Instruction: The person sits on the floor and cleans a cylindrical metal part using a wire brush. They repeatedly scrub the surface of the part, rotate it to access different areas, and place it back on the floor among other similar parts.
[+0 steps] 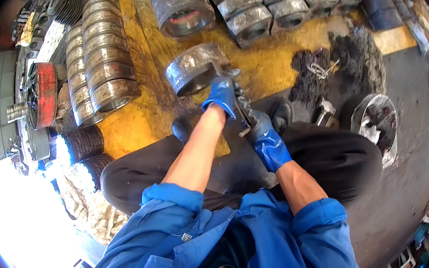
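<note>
Both my hands wear blue gloves and grip one long dark metal hand tool [243,103], whose exact kind I cannot make out. My left hand [221,96] is closed around its far part, next to a wide steel ring [193,67] that lies on its side. Nearer to me, my right hand [266,140] is wrapped round the tool's lower part; the glove's fingers are darkened with grime. The tool's far end reaches the ring's near edge, and I cannot tell whether they touch.
Rows of stacked steel rings [107,63] lie at the left, and more ring stacks [248,24] line the back. At the right are dark, dirty rags [360,58], a hammer-like metal tool [326,111] and a round container [377,123]. A red wheel-like part [45,94] stands far left.
</note>
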The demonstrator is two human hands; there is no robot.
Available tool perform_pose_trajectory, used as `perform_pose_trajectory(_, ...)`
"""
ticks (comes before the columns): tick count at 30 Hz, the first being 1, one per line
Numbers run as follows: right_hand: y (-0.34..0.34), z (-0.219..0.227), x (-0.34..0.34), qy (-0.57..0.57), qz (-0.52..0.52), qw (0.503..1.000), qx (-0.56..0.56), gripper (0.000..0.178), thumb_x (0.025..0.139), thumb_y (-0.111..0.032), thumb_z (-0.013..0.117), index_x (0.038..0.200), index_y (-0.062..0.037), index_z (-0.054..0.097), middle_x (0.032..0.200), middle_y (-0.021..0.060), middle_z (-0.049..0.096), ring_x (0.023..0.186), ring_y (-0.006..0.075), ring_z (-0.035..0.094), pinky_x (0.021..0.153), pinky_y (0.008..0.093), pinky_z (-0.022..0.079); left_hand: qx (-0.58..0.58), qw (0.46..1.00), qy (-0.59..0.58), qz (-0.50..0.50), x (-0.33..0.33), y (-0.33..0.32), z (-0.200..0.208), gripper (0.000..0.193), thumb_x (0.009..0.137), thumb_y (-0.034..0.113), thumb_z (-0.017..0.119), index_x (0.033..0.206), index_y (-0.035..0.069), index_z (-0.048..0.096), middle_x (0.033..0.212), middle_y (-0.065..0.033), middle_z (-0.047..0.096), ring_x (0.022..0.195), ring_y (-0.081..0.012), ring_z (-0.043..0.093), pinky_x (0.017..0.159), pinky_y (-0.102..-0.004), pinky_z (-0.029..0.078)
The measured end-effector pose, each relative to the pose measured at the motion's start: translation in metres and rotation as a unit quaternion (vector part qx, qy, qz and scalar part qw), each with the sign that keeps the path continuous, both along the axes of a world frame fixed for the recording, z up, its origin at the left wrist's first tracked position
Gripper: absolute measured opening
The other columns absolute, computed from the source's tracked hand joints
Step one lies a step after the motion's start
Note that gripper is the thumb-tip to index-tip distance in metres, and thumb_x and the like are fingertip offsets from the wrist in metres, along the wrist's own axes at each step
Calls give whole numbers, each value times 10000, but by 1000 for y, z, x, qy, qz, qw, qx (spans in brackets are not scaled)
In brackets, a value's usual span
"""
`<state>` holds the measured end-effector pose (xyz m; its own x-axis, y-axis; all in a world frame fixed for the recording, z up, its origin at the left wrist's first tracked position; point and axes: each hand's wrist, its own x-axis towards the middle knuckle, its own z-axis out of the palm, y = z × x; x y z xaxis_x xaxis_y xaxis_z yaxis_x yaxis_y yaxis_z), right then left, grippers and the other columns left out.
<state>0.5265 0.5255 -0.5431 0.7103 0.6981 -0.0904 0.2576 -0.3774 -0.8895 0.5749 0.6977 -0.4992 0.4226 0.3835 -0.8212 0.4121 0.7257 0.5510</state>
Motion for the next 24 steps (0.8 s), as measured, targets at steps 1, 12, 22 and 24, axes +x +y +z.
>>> perform_pose_trajectory(1,1,1,2,-16,1,1000,15,823,734,85,693,1496,-141,480,855,161,672,714,259,666,613,359,546,-12,999,2,32,-5,3,3,275,983,207,479,1070,93,714,569,8,388,454,-186,445,404,-369,378)
perform_pose_trajectory(12,0,-15,8,218,18,968,126,776,777,163,540,1510,-80,464,1438,128,584,1194,165,583,977,270,456,61,997,42,-10,3,7,-16,277,994,193,494,1094,45,706,601,-1,441,478,-172,451,462,-334,416)
perform_pose_trajectory(22,1,-15,2,433,-50,870,231,594,898,89,414,1486,10,436,1591,146,395,1471,186,360,1199,318,298,102,991,80,-34,8,2,-15,269,985,238,548,1090,92,749,561,-15,423,440,-176,431,453,-330,414)
perform_pose_trajectory(24,6,-18,12,511,-89,846,123,597,897,56,504,1488,10,435,1590,142,399,1459,192,383,1182,318,322,68,995,57,-34,16,-5,-19,253,985,237,547,1065,100,744,566,-13,430,440,-174,442,453,-336,418)
